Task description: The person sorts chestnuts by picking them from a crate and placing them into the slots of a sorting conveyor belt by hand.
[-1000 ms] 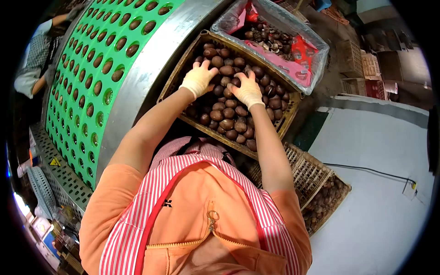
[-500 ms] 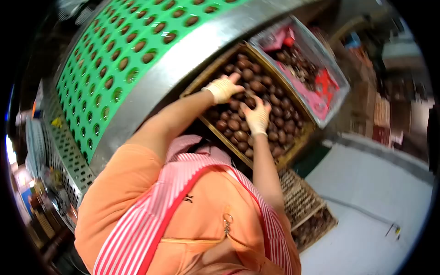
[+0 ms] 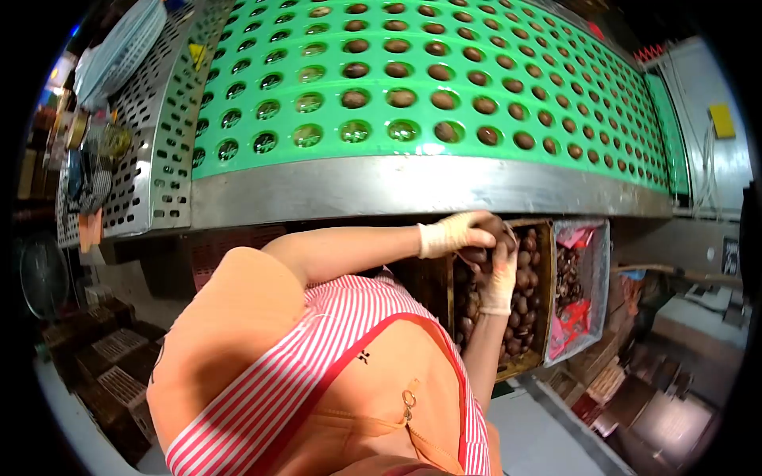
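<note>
My left hand (image 3: 458,234), in a pale glove, curls round several round brown nuts (image 3: 492,227). Facing it, my right hand (image 3: 499,278), also gloved, closes on the same cluster from below. Both hands are together over the left part of a yellowish crate (image 3: 544,297), near the steel edge of the machine. More brown nuts (image 3: 520,305) fill the crate beneath and beside my right hand. The fingertips are partly hidden by the nuts.
Beyond the steel rim (image 3: 429,186) lies a green panel (image 3: 381,95) with rows of round pockets, many holding a nut. A lined grey bin (image 3: 599,293) with red and pink wrappers stands right of the crate. Perforated metal (image 3: 171,143) is at the left.
The view has swung left, so the green panel now spans the top. My hands have come up from the crate's pile and closed together round several nuts.
</note>
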The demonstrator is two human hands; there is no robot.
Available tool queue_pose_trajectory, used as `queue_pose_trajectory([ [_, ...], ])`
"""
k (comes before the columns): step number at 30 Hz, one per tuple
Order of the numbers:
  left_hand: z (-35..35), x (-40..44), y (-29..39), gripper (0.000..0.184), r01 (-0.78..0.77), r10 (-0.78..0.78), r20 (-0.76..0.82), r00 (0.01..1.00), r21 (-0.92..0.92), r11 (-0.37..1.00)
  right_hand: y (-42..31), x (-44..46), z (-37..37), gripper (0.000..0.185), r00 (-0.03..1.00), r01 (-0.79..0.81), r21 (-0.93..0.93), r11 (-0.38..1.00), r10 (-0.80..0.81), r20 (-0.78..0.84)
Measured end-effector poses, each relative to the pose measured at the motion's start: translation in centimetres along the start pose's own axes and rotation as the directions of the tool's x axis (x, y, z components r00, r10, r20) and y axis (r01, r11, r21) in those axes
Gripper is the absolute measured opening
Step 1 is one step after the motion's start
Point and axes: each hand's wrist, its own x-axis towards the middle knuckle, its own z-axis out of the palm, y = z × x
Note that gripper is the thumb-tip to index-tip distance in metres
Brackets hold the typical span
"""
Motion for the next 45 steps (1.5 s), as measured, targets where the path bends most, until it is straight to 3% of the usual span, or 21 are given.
queue_pose_trajectory([
  [3,-5.8,-6.5,5.8,0.05,-0.208,0.213,-0.143,0.967,0.048,0.977,-0.8,3.6,10.6,0.054,0.983,-0.078,-0.386,0.919,0.134,0.121],
  [4,-8.3,-8.7,7.0,0.051,-0.26,0.264,-0.237,0.935,0.049,0.964,0.5,5.7,13.4,0.052,0.975,0.062,-0.506,0.86,0.056,0.215],
  [6,-12.4,-15.3,11.1,0.046,-0.428,0.494,-0.44,0.75,0.247,0.869,2.3,9.0,20.6,0.049,0.776,0.618,-0.718,0.32,-0.39,0.495],
  [7,-15.3,-17.8,12.5,0.046,-0.428,0.53,-0.531,0.661,0.313,0.848,2.3,9.7,24.5,0.05,0.741,0.658,-0.708,0.255,-0.387,0.549],
  [10,-24.3,-22.6,15.0,0.05,-0.376,0.467,-0.741,0.482,0.307,0.875,4.8,12.6,33.5,0.048,0.696,0.704,-0.703,0.102,-0.295,0.655],
  [14,-29.1,-24.8,16.4,0.046,0.059,0.303,-0.785,0.54,0.395,0.917,10.3,17.1,38.0,0.042,0.738,0.675,-0.714,-0.187,0.147,0.659],
  [16,-30.3,-24.6,16.9,0.056,0.273,0.727,-0.519,0.448,0.855,0.442,9.2,17.8,39.5,0.045,0.751,0.659,-0.724,-0.202,0.138,0.645],
  [20,-31.0,-22.5,23.1,0.052,0.676,0.621,-0.688,0.375,0.662,0.324,8.6,21.3,42.6,0.037,0.658,0.753,-0.612,-0.242,0.247,0.712],
  [22,-34.1,-22.0,24.3,0.053,0.74,0.471,-0.714,0.518,0.651,0.172,8.5,23.3,43.9,0.034,0.683,0.718,-0.667,-0.198,0.386,0.62],
  [24,-36.1,-22.0,25.5,0.052,0.685,0.484,-0.688,0.541,0.694,0.22,8.3,26.6,42.8,0.029,0.614,0.766,-0.638,0.072,0.211,0.761],
  [26,-37.5,-21.2,25.9,0.043,0.537,0.689,-0.588,0.424,0.776,0.331,9.0,29.9,43.4,0.024,0.839,0.479,-0.803,0.355,0.085,0.538],
  [27,-39.0,-20.1,26.2,0.041,0.428,0.772,-0.528,0.354,0.826,0.368,8.3,28.1,45.0,0.026,0.806,0.574,-0.712,0.406,-0.124,0.579],
  [28,-41.0,-18.9,26.5,0.039,0.31,0.843,-0.467,0.266,0.87,0.384,11.0,29.6,45.0,0.03,0.665,0.746,-0.611,0.265,-0.316,0.676],
  [30,-43.9,-16.8,25.4,0.034,0.49,0.887,-0.339,0.314,0.858,0.155,13.7,30.0,44.9,0.031,0.5,0.825,-0.533,-0.186,-0.198,0.843],
  [31,-43.7,-16.5,25.4,0.032,0.579,0.87,-0.347,0.35,0.811,0.09,14.1,29.5,44.6,0.033,0.519,0.801,-0.545,-0.248,-0.166,0.839],
  [33,-42.2,-17.1,26.1,0.031,0.653,0.805,-0.403,0.435,0.757,0.026,13.7,29.8,43.8,0.034,0.518,0.819,-0.561,-0.124,-0.262,0.814],
  [35,-41.8,-17.9,24.9,0.031,0.558,0.865,-0.306,0.397,0.829,0.037,11.9,28.4,42.6,0.035,0.59,0.784,-0.62,0.018,-0.333,0.736],
  [36,-41.7,-18.5,24.6,0.031,0.507,0.896,-0.254,0.365,0.861,0.037,11.2,27.7,41.7,0.037,0.528,0.813,-0.581,-0.042,-0.368,0.765],
  [39,-38.6,-19.7,23.0,0.03,0.606,0.774,-0.419,0.474,0.793,0.058,11.6,25.6,40.4,0.039,0.543,0.839,-0.543,-0.002,-0.039,0.839],
  [40,-37.2,-20.0,22.7,0.03,0.672,0.7,-0.511,0.499,0.738,0.06,12.2,25.3,40.6,0.035,0.491,0.866,-0.488,-0.108,0.001,0.871],
  [45,-37.7,-21.9,19.8,0.033,0.497,0.737,-0.321,0.595,0.868,-0.023,12.7,24.4,41.9,0.027,0.606,0.788,-0.61,0.082,0.065,0.793],
])
